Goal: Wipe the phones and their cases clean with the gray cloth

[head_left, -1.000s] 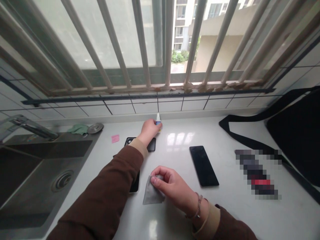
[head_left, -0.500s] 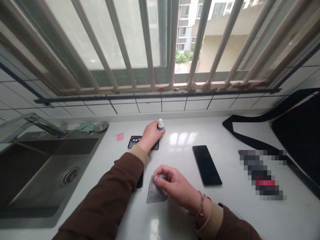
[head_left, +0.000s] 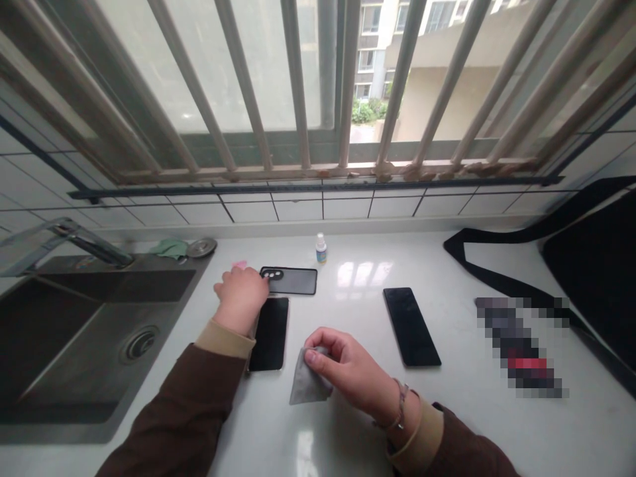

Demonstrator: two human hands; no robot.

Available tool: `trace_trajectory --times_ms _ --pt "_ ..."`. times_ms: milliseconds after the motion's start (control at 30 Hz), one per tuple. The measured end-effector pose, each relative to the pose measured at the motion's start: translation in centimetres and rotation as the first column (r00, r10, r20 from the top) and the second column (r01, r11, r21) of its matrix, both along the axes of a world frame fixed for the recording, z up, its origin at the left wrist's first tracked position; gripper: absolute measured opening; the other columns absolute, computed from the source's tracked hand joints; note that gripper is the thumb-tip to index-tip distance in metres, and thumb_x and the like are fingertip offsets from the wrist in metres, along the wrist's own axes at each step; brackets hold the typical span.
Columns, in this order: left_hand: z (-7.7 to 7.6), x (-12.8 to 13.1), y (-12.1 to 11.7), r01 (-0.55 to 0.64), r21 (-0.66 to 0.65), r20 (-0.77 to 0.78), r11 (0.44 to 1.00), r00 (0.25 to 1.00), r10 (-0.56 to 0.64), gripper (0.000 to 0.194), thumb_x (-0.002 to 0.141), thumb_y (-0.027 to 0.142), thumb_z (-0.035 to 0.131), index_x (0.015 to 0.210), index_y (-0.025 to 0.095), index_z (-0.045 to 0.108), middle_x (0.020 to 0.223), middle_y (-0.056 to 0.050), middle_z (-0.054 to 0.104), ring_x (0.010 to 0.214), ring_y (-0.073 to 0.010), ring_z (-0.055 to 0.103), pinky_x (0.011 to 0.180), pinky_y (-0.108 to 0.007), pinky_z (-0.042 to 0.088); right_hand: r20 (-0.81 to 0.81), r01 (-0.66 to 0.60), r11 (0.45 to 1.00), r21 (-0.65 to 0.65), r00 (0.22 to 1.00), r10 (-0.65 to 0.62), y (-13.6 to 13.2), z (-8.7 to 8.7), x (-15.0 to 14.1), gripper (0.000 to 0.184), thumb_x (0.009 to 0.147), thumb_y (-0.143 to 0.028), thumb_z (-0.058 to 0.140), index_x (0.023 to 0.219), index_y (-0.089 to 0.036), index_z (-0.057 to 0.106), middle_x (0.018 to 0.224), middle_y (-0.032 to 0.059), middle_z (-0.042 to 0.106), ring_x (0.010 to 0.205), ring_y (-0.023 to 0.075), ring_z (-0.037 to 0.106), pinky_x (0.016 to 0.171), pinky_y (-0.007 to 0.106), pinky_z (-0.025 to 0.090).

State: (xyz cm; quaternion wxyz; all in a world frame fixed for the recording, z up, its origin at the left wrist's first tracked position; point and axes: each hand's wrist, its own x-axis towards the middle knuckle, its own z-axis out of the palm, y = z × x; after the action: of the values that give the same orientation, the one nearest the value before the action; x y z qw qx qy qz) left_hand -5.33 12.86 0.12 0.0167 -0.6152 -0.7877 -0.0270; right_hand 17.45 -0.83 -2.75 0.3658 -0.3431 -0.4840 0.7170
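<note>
1. At a white counter (head_left: 278, 430), below window bars (head_left: 248, 86): two bare hands, apart, in brown sleeves with tan cuffs.
2. Pinched in the right hand (head_left: 342, 364), between thumb and bent fingers: a grey cloth (head_left: 308, 387), draped downward; impossible to tell whether touching the counter. On the same wrist, a bracelet (head_left: 401, 404).
3. Stretched out at left: the left hand (head_left: 242, 295), back upward, with fingertips partly hidden; impossible to tell whether gripping anything.
4. Just beside that hand, at the end with the camera holes: a phone case (head_left: 298, 282), lying crosswise.
5. Partly covered behind the same fingers: a pink slip (head_left: 239, 264).
6. Flat between both hands, with left edge partly hidden by the left wrist: a dark-screened phone (head_left: 271, 334).
7. Upright behind the case, near the wall: a small white-capped bottle (head_left: 321, 250).
8. Lying flat to the right, well apart from the cloth: a black phone (head_left: 412, 328).
9. Farther right: a black bag (head_left: 596, 252) with a looped strap, and an item blurred out.
10. At far left: a sink (head_left: 99, 358), with a green rag (head_left: 169, 248) and metal strainer (head_left: 201, 248) behind.
</note>
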Motion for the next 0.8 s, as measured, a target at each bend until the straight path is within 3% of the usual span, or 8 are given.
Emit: trace_trajectory --times_ms 133,333,400,500,633,667,733,800 --pt "-0.1 -1.5 1.5 0.007 -0.045 0.049 0.999 0.999 -0.004 0.032 0.094 0.022 0.049 0.107 0.009 0.075 0.11 -0.033 0.074 0.106 -0.0458 0.072 0.085 -0.053 0.054 -0.022 0.035 0.999 -0.01 0.999 -0.035 0.2 0.2 0.1 0.05 0.089 -0.064 0.081 0.1 -0.018 0.068 0.076 -0.0026 0.057 0.066 0.0115 0.046 0.062 0.026 0.036" --pt "4.2 -1.7 0.2 0.049 0.123 0.12 0.991 0.991 -0.063 0.045 0.108 0.032 0.031 0.14 0.017 0.058 0.109 -0.019 0.079 0.101 -0.0362 0.075 0.082 -0.041 0.052 -0.083 0.159 0.987 -0.01 0.984 -0.159 0.4 0.4 0.5 0.043 0.093 -0.06 0.08 0.098 -0.02 0.067 0.079 -0.0026 0.056 0.069 0.0121 0.045 0.064 0.026 0.037" --pt "5.1 -1.5 -1.2 0.111 0.277 0.219 0.954 0.96 -0.176 0.04 0.106 0.031 0.037 0.136 0.02 0.061 0.112 -0.015 0.079 0.101 -0.0328 0.075 0.084 -0.038 0.052 -0.044 0.166 0.986 0.027 0.985 -0.164 0.2 0.4 0.5 0.04 0.095 -0.059 0.077 0.101 -0.021 0.067 0.079 -0.002 0.056 0.068 0.0131 0.046 0.062 0.027 0.038" --pt "4.7 -0.3 -3.2 0.182 0.411 0.397 0.893 0.846 -0.355 0.035 0.107 0.037 0.043 0.123 0.022 0.07 0.112 -0.01 0.079 0.097 -0.0271 0.073 0.085 -0.034 0.052 0.058 0.2 0.956 0.216 0.975 -0.217 -0.2 0.7 0.5 0.032 0.102 -0.054 0.07 0.103 -0.022 0.07 0.095 0.0045 0.061 0.078 0.0168 0.055 0.068 0.03 0.047" --pt "2.7 2.7 -5.2 0.116 0.36 0.74 0.926 0.569 -0.359 0.037 0.104 0.051 0.055 0.115 0.024 0.076 0.088 -0.003 0.075 0.07 -0.0199 0.063 0.065 -0.029 0.047 0.176 0.347 0.838 0.422 0.875 -0.451 0.0 0.9 0.6 0.027 0.103 -0.049 0.068 0.102 -0.023 0.075 0.129 0.0122 0.056 0.102 0.0225 0.061 0.082 0.035 0.053" --pt "2.3 3.5 -5.6 0.087 0.313 0.832 0.946 0.455 -0.317 0.038 0.101 0.054 0.06 0.115 0.023 0.077 0.082 -0.002 0.073 0.064 -0.0181 0.059 0.059 -0.028 0.044 0.18 0.364 0.843 0.397 0.87 -0.46 0.1 0.8 0.7 0.028 0.103 -0.05 0.068 0.102 -0.023 0.075 0.129 0.012 0.057 0.102 0.0225 0.061 0.081 0.034 0.053" --pt "1.6 5.2 -6.7 0.047 0.202 0.968 0.978 0.142 -0.206 0.041 0.095 0.056 0.07 0.114 0.02 0.078 0.082 -0.002 0.074 0.063 -0.016 0.059 0.06 -0.027 0.046 0.153 0.349 0.897 0.269 0.905 -0.398 0.3 0.6 0.7 0.031 0.103 -0.053 0.067 0.103 -0.022 0.072 0.113 0.009 0.062 0.091 0.0202 0.061 0.072 0.031 0.051" --pt "0.9 6.6 -7.8 0.04 0.09 0.985 0.995 -0.152 -0.083 0.041 0.092 0.053 0.076 0.115 0.019 0.08 0.099 -0.007 0.079 0.082 -0.0183 0.069 0.074 -0.028 0.054 0.108 0.299 0.946 0.129 0.944 -0.313 0.4 0.2 0.5 0.035 0.102 -0.056 0.068 0.103 -0.022 0.068 0.09 0.0026 0.061 0.075 0.0164 0.055 0.064 0.028 0.045"
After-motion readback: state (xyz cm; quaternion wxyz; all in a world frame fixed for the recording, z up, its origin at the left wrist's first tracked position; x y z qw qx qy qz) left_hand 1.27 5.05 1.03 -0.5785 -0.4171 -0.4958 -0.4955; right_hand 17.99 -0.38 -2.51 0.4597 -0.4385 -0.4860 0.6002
